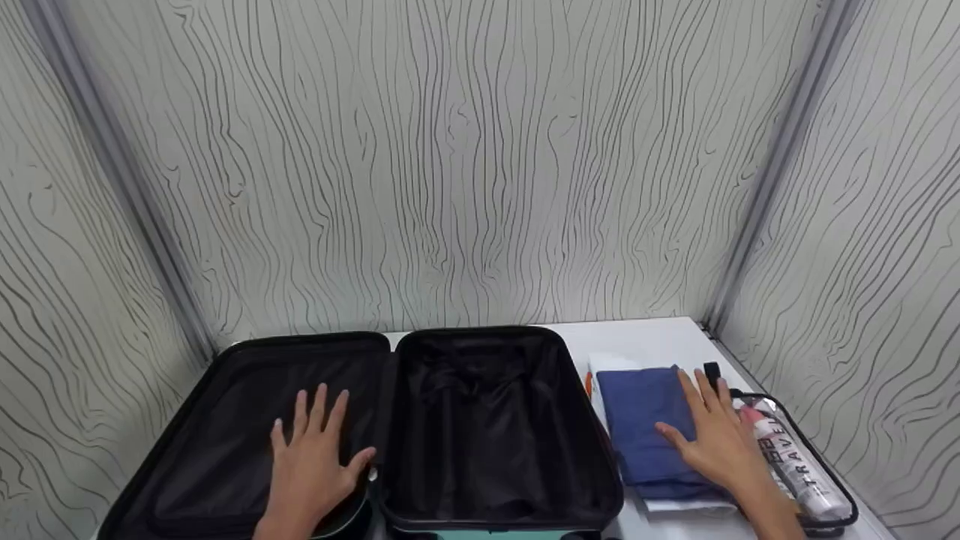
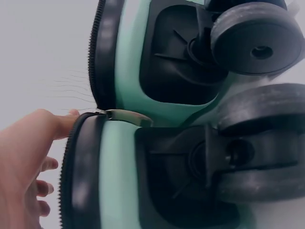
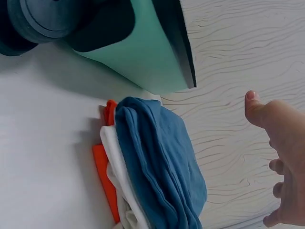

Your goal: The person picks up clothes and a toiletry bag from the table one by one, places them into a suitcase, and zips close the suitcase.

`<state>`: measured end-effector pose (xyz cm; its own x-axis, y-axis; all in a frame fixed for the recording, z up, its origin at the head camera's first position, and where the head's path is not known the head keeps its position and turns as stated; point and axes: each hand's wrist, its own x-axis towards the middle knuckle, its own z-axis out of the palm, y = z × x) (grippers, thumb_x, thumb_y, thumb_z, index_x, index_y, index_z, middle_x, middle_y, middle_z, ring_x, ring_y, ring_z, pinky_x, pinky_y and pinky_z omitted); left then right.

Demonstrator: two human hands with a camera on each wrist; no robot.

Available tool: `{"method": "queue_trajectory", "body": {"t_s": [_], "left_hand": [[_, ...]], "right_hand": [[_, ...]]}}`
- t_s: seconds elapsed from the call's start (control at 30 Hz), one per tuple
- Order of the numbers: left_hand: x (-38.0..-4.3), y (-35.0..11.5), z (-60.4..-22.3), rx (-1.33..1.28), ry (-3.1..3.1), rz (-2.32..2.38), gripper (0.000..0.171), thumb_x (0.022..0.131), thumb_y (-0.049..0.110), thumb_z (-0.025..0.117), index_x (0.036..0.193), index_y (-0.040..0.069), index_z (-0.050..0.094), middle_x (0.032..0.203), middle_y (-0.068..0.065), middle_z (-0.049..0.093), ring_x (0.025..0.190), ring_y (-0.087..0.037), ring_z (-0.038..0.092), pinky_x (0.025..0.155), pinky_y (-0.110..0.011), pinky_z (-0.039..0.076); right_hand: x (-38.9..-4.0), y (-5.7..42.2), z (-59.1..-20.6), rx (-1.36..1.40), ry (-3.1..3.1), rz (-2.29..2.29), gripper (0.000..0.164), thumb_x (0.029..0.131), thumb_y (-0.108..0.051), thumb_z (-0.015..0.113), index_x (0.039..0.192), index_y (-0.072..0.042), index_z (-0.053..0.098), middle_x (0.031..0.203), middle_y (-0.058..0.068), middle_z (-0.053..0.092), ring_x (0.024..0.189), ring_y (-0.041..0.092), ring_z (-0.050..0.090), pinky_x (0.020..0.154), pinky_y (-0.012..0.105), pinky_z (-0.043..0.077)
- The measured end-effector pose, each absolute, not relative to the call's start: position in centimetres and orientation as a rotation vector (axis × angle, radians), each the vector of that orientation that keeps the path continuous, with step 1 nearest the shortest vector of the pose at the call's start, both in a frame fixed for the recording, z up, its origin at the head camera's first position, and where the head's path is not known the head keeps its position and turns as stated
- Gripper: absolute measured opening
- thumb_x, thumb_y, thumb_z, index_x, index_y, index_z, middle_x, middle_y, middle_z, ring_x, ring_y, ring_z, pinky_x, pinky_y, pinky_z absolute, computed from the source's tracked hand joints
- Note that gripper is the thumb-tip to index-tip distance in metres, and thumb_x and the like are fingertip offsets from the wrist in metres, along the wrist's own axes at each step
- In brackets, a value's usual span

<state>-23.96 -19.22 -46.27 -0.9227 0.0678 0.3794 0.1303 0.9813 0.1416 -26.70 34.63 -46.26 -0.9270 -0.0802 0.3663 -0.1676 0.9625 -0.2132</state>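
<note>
An open suitcase (image 1: 495, 435) with a black lining and a mint-green shell lies flat, its two halves side by side. Over the left half, my left hand (image 1: 311, 461) is spread with straight fingers and holds nothing. To the right of the suitcase sits a stack of folded clothes, a blue garment (image 1: 645, 427) on top, with white and orange cloth (image 3: 106, 167) beneath. My right hand (image 1: 720, 435) hovers above the stack's right side, fingers spread, nothing in it. Beside it lies a clear toiletry bag (image 1: 806, 465) marked TRAVEL, with bottles inside.
Everything lies on a white table (image 1: 637, 337). Wood-grain patterned panels (image 1: 465, 165) enclose it at the back and both sides. The suitcase's black wheels (image 2: 259, 38) stick out at its near end.
</note>
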Motion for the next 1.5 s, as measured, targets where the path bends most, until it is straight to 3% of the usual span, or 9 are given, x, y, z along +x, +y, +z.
{"method": "queue_trajectory", "body": {"t_s": [0.4,0.6,0.7,0.8,0.87,0.97,1.07,1.37,1.5], "left_hand": [[-24.2,-18.4,-42.9,-0.220,-2.778,-0.346,0.085,0.085,0.051,0.059,0.145,0.001,0.026,0.148,-0.022,0.029,0.135,-0.041,0.028,0.101,-0.064,0.026],[-24.8,-18.4,-40.3,-0.293,-2.814,-0.379,0.080,0.088,0.044,0.058,0.141,-0.008,0.028,0.144,-0.027,0.034,0.130,-0.042,0.036,0.100,-0.062,0.029],[-25.6,-18.7,-39.1,-0.302,-2.837,-0.423,0.076,0.090,0.041,0.057,0.140,-0.010,0.029,0.140,-0.030,0.037,0.123,-0.045,0.043,0.096,-0.060,0.035],[-26.8,-18.9,-38.8,-0.271,-2.852,-0.495,0.072,0.092,0.038,0.056,0.138,-0.011,0.031,0.136,-0.032,0.040,0.116,-0.048,0.048,0.091,-0.058,0.039],[-27.7,-19.1,-39.2,-0.254,-2.877,-0.529,0.070,0.092,0.037,0.055,0.137,-0.012,0.031,0.134,-0.033,0.043,0.115,-0.048,0.048,0.090,-0.057,0.041],[-28.6,-19.3,-40.3,-0.244,-2.934,-0.565,0.069,0.093,0.036,0.054,0.136,-0.014,0.032,0.131,-0.034,0.045,0.115,-0.048,0.049,0.091,-0.056,0.041],[-29.3,-19.3,-41.6,-0.237,-2.982,-0.580,0.068,0.093,0.034,0.054,0.133,-0.016,0.034,0.127,-0.036,0.046,0.113,-0.048,0.050,0.090,-0.055,0.042],[-30.2,-18.0,-43.3,-0.241,-3.009,-0.631,0.060,0.091,0.031,0.058,0.125,-0.016,0.045,0.118,-0.037,0.052,0.105,-0.049,0.054,0.086,-0.056,0.045],[-30.5,-17.0,-44.0,-0.247,-3.039,-0.631,0.054,0.089,0.031,0.060,0.119,-0.013,0.051,0.110,-0.034,0.058,0.098,-0.046,0.058,0.081,-0.055,0.046]], "right_hand": [[-29.3,39.0,-45.4,0.151,-2.885,0.522,0.091,0.087,-0.048,0.058,0.139,0.016,0.019,0.130,0.042,0.038,0.110,0.058,0.044,0.087,0.064,0.038],[-31.1,40.2,-45.7,0.056,-3.108,0.673,0.093,0.089,-0.051,0.053,0.135,0.022,0.018,0.130,0.045,0.034,0.117,0.059,0.037,0.092,0.063,0.035],[-31.8,40.3,-45.8,-0.017,-3.192,0.843,0.095,0.089,-0.051,0.053,0.135,0.023,0.014,0.134,0.045,0.025,0.121,0.059,0.031,0.091,0.060,0.039],[-32.4,40.1,-46.0,-0.069,-3.223,0.955,0.099,0.088,-0.052,0.054,0.134,0.024,0.011,0.135,0.046,0.020,0.121,0.059,0.032,0.086,0.057,0.045],[-32.5,39.9,-46.3,-0.072,-3.222,0.943,0.097,0.087,-0.051,0.057,0.131,0.026,0.018,0.130,0.047,0.028,0.115,0.057,0.040,0.084,0.055,0.047],[-32.7,39.6,-47.1,-0.046,-3.197,0.861,0.085,0.084,-0.047,0.063,0.116,0.028,0.037,0.108,0.042,0.050,0.094,0.046,0.055,0.079,0.051,0.048],[-32.7,39.5,-47.6,-0.043,-3.165,0.827,0.072,0.080,-0.041,0.069,0.100,0.025,0.046,0.087,0.028,0.057,0.077,0.032,0.055,0.073,0.048,0.048],[-33.0,40.4,-47.7,-0.122,-3.079,0.945,0.045,0.076,-0.025,0.074,0.086,0.015,0.054,0.075,0.012,0.055,0.067,0.021,0.051,0.058,0.033,0.045],[-33.1,40.7,-48.0,-0.144,-3.086,0.983,0.045,0.077,-0.025,0.074,0.087,0.014,0.054,0.076,0.012,0.054,0.068,0.021,0.051,0.059,0.034,0.045]]}}
